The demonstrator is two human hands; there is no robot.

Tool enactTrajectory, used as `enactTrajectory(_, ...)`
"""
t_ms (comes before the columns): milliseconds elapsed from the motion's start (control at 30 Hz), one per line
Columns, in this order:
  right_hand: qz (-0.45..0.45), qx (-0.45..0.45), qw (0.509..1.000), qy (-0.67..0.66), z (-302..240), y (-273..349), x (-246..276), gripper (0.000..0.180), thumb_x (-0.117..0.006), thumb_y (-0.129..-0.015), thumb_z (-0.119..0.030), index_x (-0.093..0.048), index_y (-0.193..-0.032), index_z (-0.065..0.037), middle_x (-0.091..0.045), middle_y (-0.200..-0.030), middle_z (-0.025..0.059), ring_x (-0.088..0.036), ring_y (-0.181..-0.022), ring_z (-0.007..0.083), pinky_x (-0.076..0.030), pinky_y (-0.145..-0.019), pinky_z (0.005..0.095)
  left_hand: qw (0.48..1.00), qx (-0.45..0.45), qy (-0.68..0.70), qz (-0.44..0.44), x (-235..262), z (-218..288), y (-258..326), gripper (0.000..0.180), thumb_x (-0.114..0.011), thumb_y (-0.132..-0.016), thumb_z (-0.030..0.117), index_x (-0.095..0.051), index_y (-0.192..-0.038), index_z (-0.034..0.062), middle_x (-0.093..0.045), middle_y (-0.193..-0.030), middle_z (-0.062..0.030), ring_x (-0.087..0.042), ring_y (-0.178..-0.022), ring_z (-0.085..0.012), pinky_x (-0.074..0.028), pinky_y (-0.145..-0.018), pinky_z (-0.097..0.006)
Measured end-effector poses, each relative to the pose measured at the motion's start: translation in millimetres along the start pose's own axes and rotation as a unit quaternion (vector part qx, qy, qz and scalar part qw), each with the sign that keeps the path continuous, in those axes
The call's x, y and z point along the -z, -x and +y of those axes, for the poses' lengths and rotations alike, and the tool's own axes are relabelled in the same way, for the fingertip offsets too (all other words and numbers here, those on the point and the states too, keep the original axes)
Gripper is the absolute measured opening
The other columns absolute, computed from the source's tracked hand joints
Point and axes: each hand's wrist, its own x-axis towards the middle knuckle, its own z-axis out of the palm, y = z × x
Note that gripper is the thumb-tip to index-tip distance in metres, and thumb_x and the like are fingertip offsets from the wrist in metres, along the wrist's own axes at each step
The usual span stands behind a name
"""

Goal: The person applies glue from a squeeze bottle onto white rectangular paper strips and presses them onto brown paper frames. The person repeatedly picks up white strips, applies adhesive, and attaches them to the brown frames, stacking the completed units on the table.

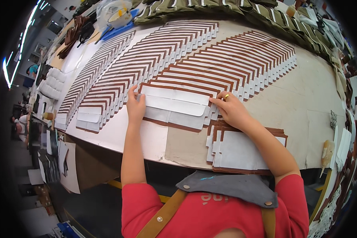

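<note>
A brown-edged flat panel with white backing strips lies at the front of an overlapping row, near the table's front edge. My left hand grips its left end, thumb on the white face and fingers at the edge. At its upper right corner, my right hand pinches the edge between thumb and finger; a gold-coloured ring is on one finger. Behind it, similar panels overlap in a long fanned row. Under my right forearm sits a loose stack of white-faced, brown-edged pieces.
Two more fanned rows, a middle one and a narrower left one, run across the table. Olive green fabric pieces line the far edge. A white tub stands on a blue tray at far left. A glue-like bottle lies at right.
</note>
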Motion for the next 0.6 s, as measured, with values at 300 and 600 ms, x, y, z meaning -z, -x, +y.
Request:
enactTrajectory(300,-0.01,0.006,1.0,0.013,-5.8,-3.4,3.6,0.034,-0.054,-0.078,0.004,-0.061,-0.11,-0.005,-0.054,-0.098,0.0122,-0.053,-0.093,0.0288,-0.046,-0.081,0.0361,0.964,-0.119,-0.232,0.061,-4.2,4.6,3.7,0.044,-0.059,-0.083,0.013,-0.046,-0.125,0.0085,-0.053,-0.114,-0.0151,-0.048,-0.112,-0.03,-0.037,-0.092,-0.043)
enactTrajectory(600,0.005,0.026,0.999,0.031,-4.5,-2.5,4.1,0.033,-0.054,-0.074,0.003,-0.06,-0.107,-0.001,-0.055,-0.098,0.0143,-0.054,-0.089,0.0303,-0.046,-0.08,0.0378,0.897,-0.33,-0.226,-0.19,-61.4,87.5,61.9,0.053,-0.045,-0.092,0.037,-0.033,-0.14,0.0176,-0.024,-0.149,-0.0084,-0.017,-0.138,-0.0309,-0.008,-0.11,-0.052)
